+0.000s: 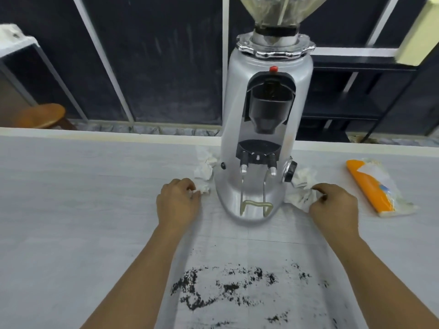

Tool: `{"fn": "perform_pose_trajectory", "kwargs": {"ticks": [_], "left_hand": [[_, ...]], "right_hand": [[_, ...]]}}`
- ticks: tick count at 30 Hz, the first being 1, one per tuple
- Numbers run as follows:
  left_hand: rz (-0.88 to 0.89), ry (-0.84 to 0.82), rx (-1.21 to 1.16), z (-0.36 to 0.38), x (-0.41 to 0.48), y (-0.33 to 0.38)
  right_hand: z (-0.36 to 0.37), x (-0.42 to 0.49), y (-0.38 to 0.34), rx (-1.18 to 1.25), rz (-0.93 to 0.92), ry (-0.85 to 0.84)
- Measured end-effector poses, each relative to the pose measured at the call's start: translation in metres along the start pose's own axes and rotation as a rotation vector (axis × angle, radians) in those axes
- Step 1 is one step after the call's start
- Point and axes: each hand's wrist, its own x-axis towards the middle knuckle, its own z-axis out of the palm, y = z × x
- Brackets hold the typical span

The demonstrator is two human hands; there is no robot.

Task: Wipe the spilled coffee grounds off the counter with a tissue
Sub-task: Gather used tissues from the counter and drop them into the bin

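Dark coffee grounds (228, 286) lie scattered on the pale counter (71, 210) close to me, between my forearms. My left hand (177, 201) is curled, its fingertips pinching a crumpled white tissue (202, 187) beside the grinder's left foot. My right hand (335, 205) is curled too, pinching another crumpled white tissue (300, 197) on the grinder's right side. More crumpled tissue (205, 163) lies behind the left one.
A tall silver coffee grinder (266, 129) stands in the middle of the counter between my hands. An orange tissue pack (373, 188) lies to the right. The counter's far edge (118, 135) runs behind; a wooden stool (42, 115) sits beyond it.
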Motion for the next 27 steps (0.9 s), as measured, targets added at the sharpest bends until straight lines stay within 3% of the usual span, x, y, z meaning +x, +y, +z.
{"fn": "perform_pose_trajectory", "kwargs": {"ticks": [8, 13, 15, 20, 27], "left_hand": [[-0.083, 0.041, -0.242, -0.055, -0.058, -0.007], [-0.132, 0.079, -0.319, -0.106, -0.142, -0.014], [-0.155, 0.095, -0.316, -0.128, -0.179, -0.018], [-0.231, 0.135, -0.325, -0.186, -0.285, -0.027], [-0.422, 0.206, -0.301, -0.200, -0.440, -0.106]], "right_hand": [[-0.055, -0.043, -0.015, 0.292, 0.108, 0.058], [-0.095, -0.111, -0.054, 0.442, 0.012, -0.044], [-0.109, -0.145, -0.073, 0.547, 0.000, -0.150], [-0.127, -0.236, -0.126, 0.863, -0.054, -0.607], [-0.081, -0.400, -0.167, 0.857, -0.355, -0.983]]}}
